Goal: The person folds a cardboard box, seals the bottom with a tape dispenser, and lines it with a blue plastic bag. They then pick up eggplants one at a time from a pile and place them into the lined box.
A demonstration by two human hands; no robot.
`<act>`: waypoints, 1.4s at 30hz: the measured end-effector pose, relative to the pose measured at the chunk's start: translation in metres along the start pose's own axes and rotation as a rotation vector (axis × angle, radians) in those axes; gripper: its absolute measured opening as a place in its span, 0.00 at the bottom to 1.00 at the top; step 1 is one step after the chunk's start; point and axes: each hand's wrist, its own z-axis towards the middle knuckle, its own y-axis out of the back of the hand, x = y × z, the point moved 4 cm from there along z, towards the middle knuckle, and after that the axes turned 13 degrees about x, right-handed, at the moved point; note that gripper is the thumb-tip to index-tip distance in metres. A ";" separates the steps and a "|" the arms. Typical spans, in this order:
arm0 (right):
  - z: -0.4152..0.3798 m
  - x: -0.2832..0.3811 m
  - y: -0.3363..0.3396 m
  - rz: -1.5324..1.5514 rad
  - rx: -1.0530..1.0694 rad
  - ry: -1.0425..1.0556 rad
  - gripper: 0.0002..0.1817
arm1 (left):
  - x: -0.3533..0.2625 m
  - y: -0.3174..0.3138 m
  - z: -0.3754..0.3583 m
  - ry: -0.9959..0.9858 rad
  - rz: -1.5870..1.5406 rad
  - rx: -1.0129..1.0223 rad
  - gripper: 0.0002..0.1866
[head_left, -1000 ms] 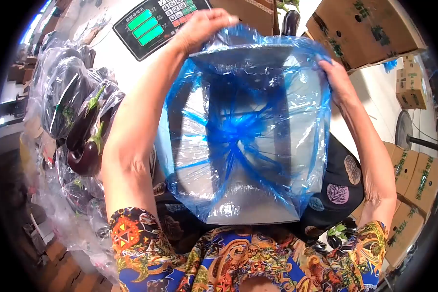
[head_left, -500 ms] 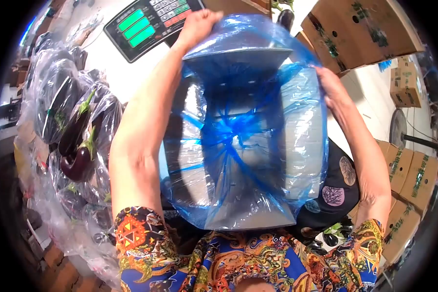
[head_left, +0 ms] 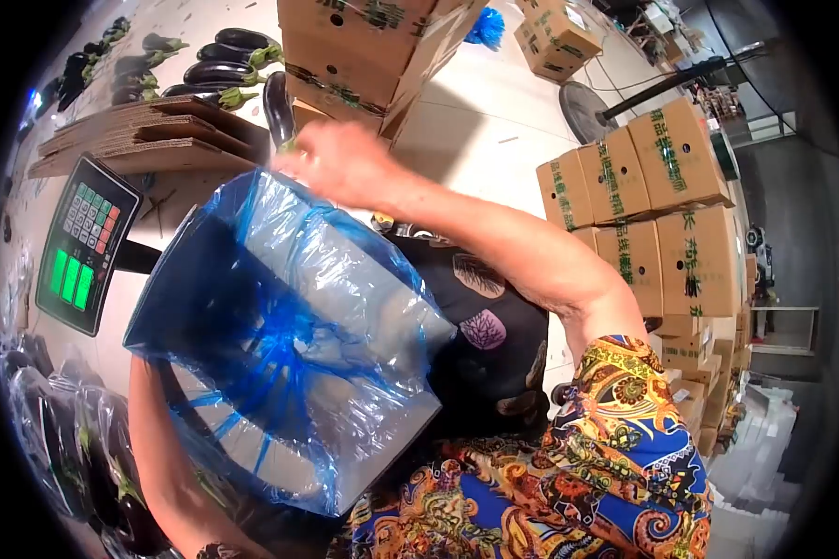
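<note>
A thin blue plastic bag (head_left: 280, 345) is stretched over a grey box-shaped container (head_left: 345, 270), held tilted in front of my chest. My right hand (head_left: 336, 160) pinches the bag's upper edge at the far corner. My left forearm (head_left: 158, 447) runs up behind the bag's lower left side, and the bag hides that hand. The bag's gathered bottom shows as a dark blue star of creases near the middle.
A scale display (head_left: 82, 244) with green readouts stands at the left. Loose eggplants (head_left: 219, 73) lie on flattened cardboard (head_left: 149, 135) beyond it. Bagged eggplants (head_left: 56, 438) sit at lower left. Stacked cartons (head_left: 662, 186) stand at right, with another carton (head_left: 364, 47) ahead.
My view has swung to the right and the bagged container has tilted over to the left. My right hand now holds the far top corner, and my left hand has gone out of sight behind the bag.
</note>
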 end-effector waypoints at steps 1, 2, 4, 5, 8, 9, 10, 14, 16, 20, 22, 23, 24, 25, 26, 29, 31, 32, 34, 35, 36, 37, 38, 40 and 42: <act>-0.005 0.001 -0.022 0.069 0.120 -0.005 0.40 | 0.002 0.001 0.003 0.007 0.040 0.001 0.15; -0.010 -0.002 -0.053 0.143 0.248 0.000 0.49 | 0.005 0.003 0.006 0.014 0.081 0.003 0.14; -0.007 -0.010 -0.080 0.115 0.167 -0.001 0.56 | 0.010 0.003 0.008 0.037 0.158 0.004 0.14; -0.001 -0.016 -0.082 0.225 0.266 -0.047 0.57 | 0.017 0.004 0.004 0.051 0.195 -0.003 0.14; 0.003 -0.029 -0.101 0.633 0.464 -0.017 0.27 | 0.024 0.014 -0.041 0.060 0.314 -0.084 0.15; -0.010 -0.017 -0.100 0.771 0.589 0.052 0.29 | 0.009 0.017 -0.067 -0.020 0.377 -0.165 0.14; -0.019 -0.019 -0.103 0.789 0.483 -0.072 0.31 | -0.006 0.019 -0.093 -0.096 0.445 -0.250 0.13; -0.054 -0.003 -0.100 0.599 0.327 -0.062 0.39 | -0.020 0.015 -0.171 -0.080 0.189 -0.624 0.14; -0.057 -0.015 -0.102 0.558 0.318 -0.055 0.40 | -0.025 -0.002 -0.206 -0.062 0.228 -0.797 0.16; -0.028 -0.070 -0.143 0.581 0.240 -0.073 0.36 | 0.024 -0.065 -0.201 0.164 -0.024 -0.552 0.36; -0.030 -0.069 -0.150 0.524 0.246 -0.127 0.35 | 0.049 -0.101 -0.179 0.035 -0.148 -0.540 0.39; -0.030 -0.069 -0.160 0.610 0.220 -0.139 0.37 | 0.052 -0.112 -0.171 -0.019 -0.268 -0.520 0.38; -0.029 -0.069 -0.162 0.515 0.218 -0.168 0.37 | 0.051 -0.122 -0.165 -0.073 -0.387 -0.498 0.37; -0.028 -0.069 -0.164 0.422 0.214 -0.196 0.37 | 0.046 -0.129 -0.164 -0.141 -0.470 -0.523 0.35; -0.024 -0.070 -0.166 0.328 0.210 -0.219 0.37 | 0.049 -0.131 -0.159 -0.151 -0.482 -0.517 0.35; -0.014 -0.058 -0.144 -0.149 0.184 -0.171 0.35 | 0.054 -0.128 -0.155 -0.133 -0.421 -0.580 0.34; -0.009 -0.045 -0.125 -0.519 0.160 -0.191 0.30 | 0.061 -0.125 -0.147 -0.164 -0.309 -0.592 0.33; -0.020 -0.015 -0.105 -0.705 0.180 -0.194 0.26 | 0.076 -0.125 -0.141 -0.189 -0.217 -0.633 0.33; -0.023 0.006 -0.082 -0.920 0.101 0.221 0.17 | 0.066 -0.127 -0.149 -0.157 -0.112 -0.673 0.32; -0.034 0.011 -0.070 -0.918 -0.012 0.483 0.14 | 0.063 -0.134 -0.152 -0.040 -0.219 -0.665 0.34; -0.043 0.027 -0.065 -0.992 -0.055 0.512 0.10 | 0.075 -0.139 -0.144 -0.161 -0.270 -0.794 0.31; -0.053 0.053 -0.064 -1.019 0.006 0.460 0.09 | 0.069 -0.138 -0.154 -0.110 -0.346 -0.754 0.32; -0.065 0.078 -0.069 -1.053 0.074 0.390 0.10 | 0.061 -0.140 -0.162 -0.068 -0.435 -0.698 0.33; -0.080 0.113 -0.097 -0.867 0.251 0.563 0.11 | 0.072 -0.146 -0.168 0.017 -0.446 -0.632 0.30; -0.091 0.142 -0.137 -0.631 0.592 0.558 0.14 | 0.067 -0.153 -0.185 -0.009 -0.391 -0.672 0.28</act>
